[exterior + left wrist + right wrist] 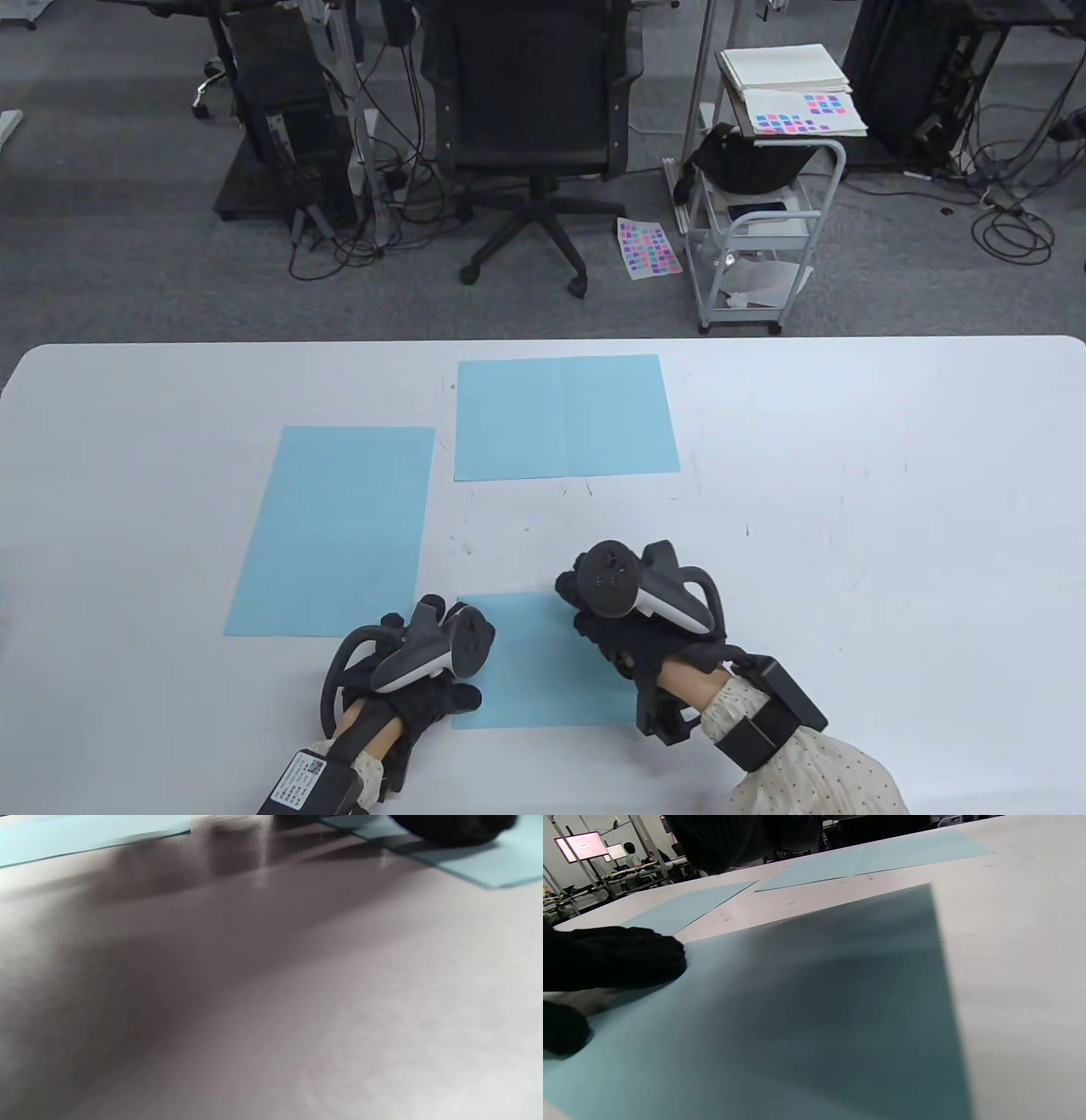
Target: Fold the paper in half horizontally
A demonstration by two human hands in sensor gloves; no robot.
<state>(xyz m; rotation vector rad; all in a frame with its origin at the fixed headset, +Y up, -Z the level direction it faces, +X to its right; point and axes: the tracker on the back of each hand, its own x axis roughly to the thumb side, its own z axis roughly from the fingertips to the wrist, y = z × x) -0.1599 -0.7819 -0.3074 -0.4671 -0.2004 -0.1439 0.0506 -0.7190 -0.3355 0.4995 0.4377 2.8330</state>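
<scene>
A small light-blue paper (543, 671) lies flat at the table's near edge, between my hands. My left hand (433, 654) rests on its left edge; in the right wrist view its gloved fingers (615, 957) lie flat on the sheet (818, 1005). My right hand (619, 611) rests over the paper's far right corner, palm down, and its fingers (734, 840) hang blurred over the far edge. Neither hand lifts the paper. In the left wrist view a corner of the sheet (500, 861) shows under a black gloved finger (449, 827).
A full light-blue sheet (335, 531) lies to the left of my hands. Another sheet (564, 420) with a crease down its middle lies near the table's far edge. The white table (848, 509) stretches to the right. A chair and a cart stand on the floor beyond.
</scene>
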